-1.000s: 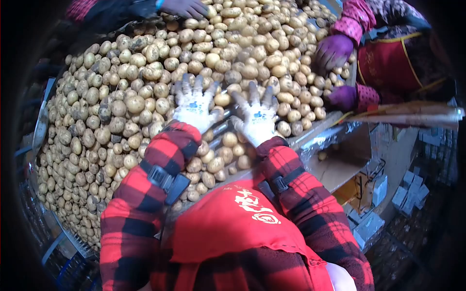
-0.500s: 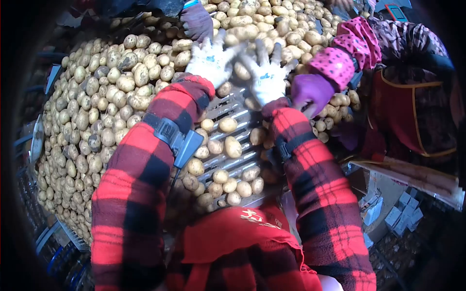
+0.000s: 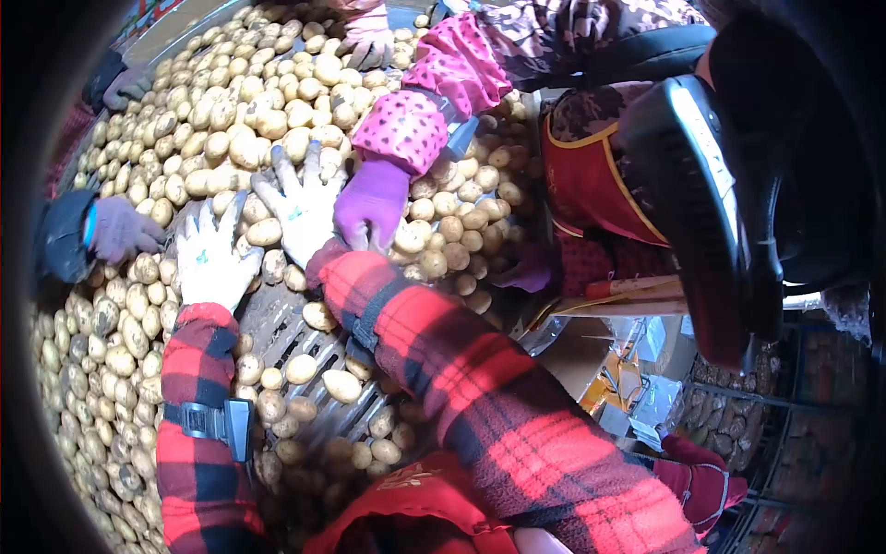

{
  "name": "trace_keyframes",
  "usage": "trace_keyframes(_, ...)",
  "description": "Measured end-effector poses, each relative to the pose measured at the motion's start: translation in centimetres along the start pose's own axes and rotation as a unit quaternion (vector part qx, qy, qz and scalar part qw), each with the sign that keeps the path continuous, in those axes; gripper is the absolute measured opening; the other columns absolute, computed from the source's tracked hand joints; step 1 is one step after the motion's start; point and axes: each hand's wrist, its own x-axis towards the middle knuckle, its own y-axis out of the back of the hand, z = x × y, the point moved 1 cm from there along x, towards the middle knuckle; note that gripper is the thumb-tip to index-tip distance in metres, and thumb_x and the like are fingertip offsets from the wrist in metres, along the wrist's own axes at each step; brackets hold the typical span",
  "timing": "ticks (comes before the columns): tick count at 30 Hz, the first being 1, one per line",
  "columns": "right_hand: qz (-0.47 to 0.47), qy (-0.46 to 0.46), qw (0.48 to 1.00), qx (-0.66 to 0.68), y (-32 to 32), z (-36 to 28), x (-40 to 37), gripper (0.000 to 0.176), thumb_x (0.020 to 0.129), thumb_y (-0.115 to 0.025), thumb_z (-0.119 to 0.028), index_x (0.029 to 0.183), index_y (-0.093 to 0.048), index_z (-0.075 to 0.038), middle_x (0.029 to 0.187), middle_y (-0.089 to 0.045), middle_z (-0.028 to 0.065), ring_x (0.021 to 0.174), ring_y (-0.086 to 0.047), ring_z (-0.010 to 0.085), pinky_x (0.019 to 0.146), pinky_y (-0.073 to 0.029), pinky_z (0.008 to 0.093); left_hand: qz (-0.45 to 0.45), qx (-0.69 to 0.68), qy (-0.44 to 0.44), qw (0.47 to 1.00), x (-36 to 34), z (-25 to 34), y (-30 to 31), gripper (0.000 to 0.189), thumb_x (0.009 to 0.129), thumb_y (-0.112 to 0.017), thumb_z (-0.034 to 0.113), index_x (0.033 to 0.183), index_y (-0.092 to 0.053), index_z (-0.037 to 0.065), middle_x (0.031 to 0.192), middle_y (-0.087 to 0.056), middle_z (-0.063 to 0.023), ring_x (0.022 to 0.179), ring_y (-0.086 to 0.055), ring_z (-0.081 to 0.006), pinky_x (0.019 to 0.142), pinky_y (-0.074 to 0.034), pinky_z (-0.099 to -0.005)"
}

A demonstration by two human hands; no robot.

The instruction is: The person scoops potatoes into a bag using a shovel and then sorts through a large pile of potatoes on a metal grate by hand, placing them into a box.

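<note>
My left hand [image 3: 214, 257], in a white work glove with dirty fingertips, is open with fingers spread over a heap of potatoes [image 3: 235, 115]. To its right, my right hand [image 3: 303, 205] in a matching glove is also open, fingers stretched forward against potatoes. A few potatoes [image 3: 265, 232] lie between my two hands. Below them, loose potatoes [image 3: 341, 386] rest on a slatted metal surface [image 3: 293, 334]. A co-worker's purple-gloved hand [image 3: 372, 205] is right beside my right hand; its fingertips are partly hidden.
Another person's gloved hand [image 3: 126, 229] reaches in from the left. A further gloved hand [image 3: 367, 39] is at the top. At right are a co-worker's red apron [image 3: 600, 180], a dark object [image 3: 688, 203] close to the camera, and a cardboard box [image 3: 577, 355] with small packets.
My view has turned right, so the heap and hands appear farther left. Both my hands remain spread on the potatoes. A large dark object now shows at right.
</note>
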Motion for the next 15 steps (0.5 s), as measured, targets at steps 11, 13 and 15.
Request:
trace_keyframes(11, -0.022, 0.013, 0.998, -0.060, 2.4, -0.3, -0.4, 0.053, 0.105, -0.047, -0.030, 0.157, -0.046, -0.037, 0.176, -0.019, 0.0055, 0.158, -0.008, 0.0531, 0.110, 0.000, 0.0911, 0.036, -0.010, -0.018, 0.999, -0.1, -0.1, -0.5, 0.084, 0.084, -0.073, 0.040, 0.161, -0.042, 0.028, 0.153, -0.050, -0.0196, 0.142, -0.044, -0.0420, 0.121, -0.034, -0.0572)
trace_keyframes(13, -0.032, 0.011, 0.997, -0.073, 2.4, -0.3, -0.4, 0.053, 0.105, -0.047, -0.030, 0.157, -0.045, -0.037, 0.176, -0.018, 0.0051, 0.158, -0.008, 0.0531, 0.111, 0.000, 0.0911, 0.024, 0.000, -0.010, 1.000, -0.2, 0.0, -0.6, 0.086, 0.083, -0.074, 0.040, 0.162, -0.040, 0.029, 0.154, -0.049, -0.0195, 0.143, -0.043, -0.0419, 0.123, -0.031, -0.0573)
trace_keyframes(15, -0.039, 0.009, 0.997, -0.072, 2.4, -0.3, -0.3, 0.053, 0.105, -0.047, -0.029, 0.157, -0.045, -0.038, 0.176, -0.018, 0.0048, 0.158, -0.008, 0.0531, 0.111, -0.001, 0.0911, 0.008, 0.009, 0.005, 1.000, -0.2, 0.4, -0.2, 0.087, 0.083, -0.074, 0.041, 0.163, -0.039, 0.029, 0.154, -0.049, -0.0194, 0.144, -0.042, -0.0418, 0.123, -0.030, -0.0572)
